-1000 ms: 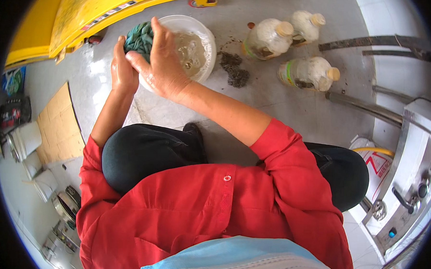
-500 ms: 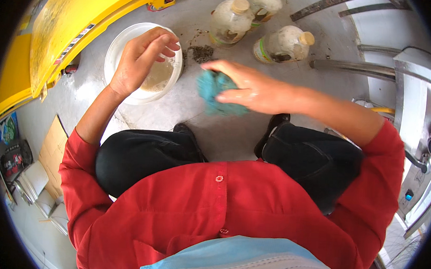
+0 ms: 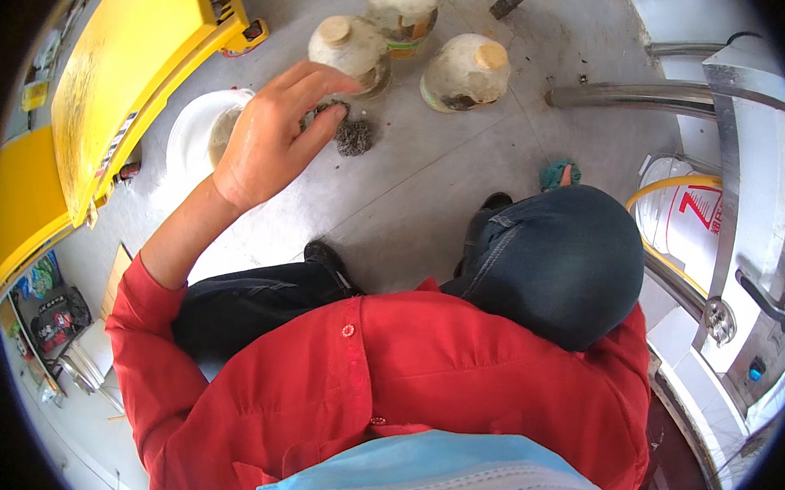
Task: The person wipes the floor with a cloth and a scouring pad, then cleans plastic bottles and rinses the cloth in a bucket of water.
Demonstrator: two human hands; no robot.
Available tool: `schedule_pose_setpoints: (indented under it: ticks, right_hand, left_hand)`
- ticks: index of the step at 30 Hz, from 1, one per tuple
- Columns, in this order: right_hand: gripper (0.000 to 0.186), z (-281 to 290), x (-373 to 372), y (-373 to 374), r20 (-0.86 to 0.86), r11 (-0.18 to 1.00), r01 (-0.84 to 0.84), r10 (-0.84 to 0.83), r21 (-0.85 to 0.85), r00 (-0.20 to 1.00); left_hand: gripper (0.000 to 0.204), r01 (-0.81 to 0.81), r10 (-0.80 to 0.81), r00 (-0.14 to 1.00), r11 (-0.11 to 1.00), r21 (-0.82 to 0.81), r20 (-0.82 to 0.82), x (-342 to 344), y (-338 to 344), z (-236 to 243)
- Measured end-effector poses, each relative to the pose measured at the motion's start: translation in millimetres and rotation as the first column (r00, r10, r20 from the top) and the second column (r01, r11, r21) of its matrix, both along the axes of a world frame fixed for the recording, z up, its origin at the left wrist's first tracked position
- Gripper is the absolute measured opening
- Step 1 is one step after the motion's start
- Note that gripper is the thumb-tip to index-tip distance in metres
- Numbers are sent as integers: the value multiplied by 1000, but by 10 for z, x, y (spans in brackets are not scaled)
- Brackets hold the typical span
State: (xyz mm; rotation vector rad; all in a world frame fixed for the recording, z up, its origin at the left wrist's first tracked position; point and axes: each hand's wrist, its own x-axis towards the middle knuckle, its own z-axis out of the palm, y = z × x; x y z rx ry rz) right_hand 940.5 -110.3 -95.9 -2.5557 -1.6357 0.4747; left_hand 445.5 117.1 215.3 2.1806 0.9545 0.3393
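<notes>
My left hand [image 3: 279,139] hovers above the floor with nothing in it, thumb and fingers apart. It partly covers a white tub [image 3: 180,144] holding murky liquid. Just past its fingertips, a dark, rough clump [image 3: 354,137] lies on the floor. A crumpled teal cloth [image 3: 551,174] is at floor level beyond my right knee. Beside the cloth only a small part of my right hand [image 3: 568,176] shows, closed on it; the knee hides the rest. Three large clear jugs with tan lids stand ahead: a left jug [image 3: 357,59], a farther jug [image 3: 401,16] and a right jug [image 3: 461,77].
Yellow equipment [image 3: 128,76] rises at the left. On the right are metal bars [image 3: 631,97] and a steel frame [image 3: 746,164], with a white bucket [image 3: 678,218] under a yellow handle. My bent right knee [image 3: 567,261] stands between my body and the cloth.
My right hand has carried the teal cloth from the middle out to the right, behind my knee. My left hand has shifted off the tub's centre toward the dark clump. The view has swung right.
</notes>
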Motion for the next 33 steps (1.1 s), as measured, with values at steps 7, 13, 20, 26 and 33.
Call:
schedule_pose_setpoints:
  ticks: [7,13,20,26,33]
  right_hand:
    - [66,38,-1033,1014,144,978,-152,132,142,981]
    - [63,-46,-820,1838,107,941,-244,225,233,969]
    - [56,92,-100,413,200,970,-209,182,124,963]
    - [42,200,-975,788,-25,999,-10,11,34,1000]
    - [47,-8,-320,454,241,822,-489,431,293,869]
  left_hand:
    - [38,-7,5,999,998,55,48,549,100,-134]
    - [47,-1,-27,997,936,352,75,1222,361,-393]
    - [54,26,-53,995,953,302,82,1362,299,-442]
    - [56,-32,8,997,950,311,78,1382,246,-554]
    - [44,-50,32,998,927,371,57,1500,337,-602]
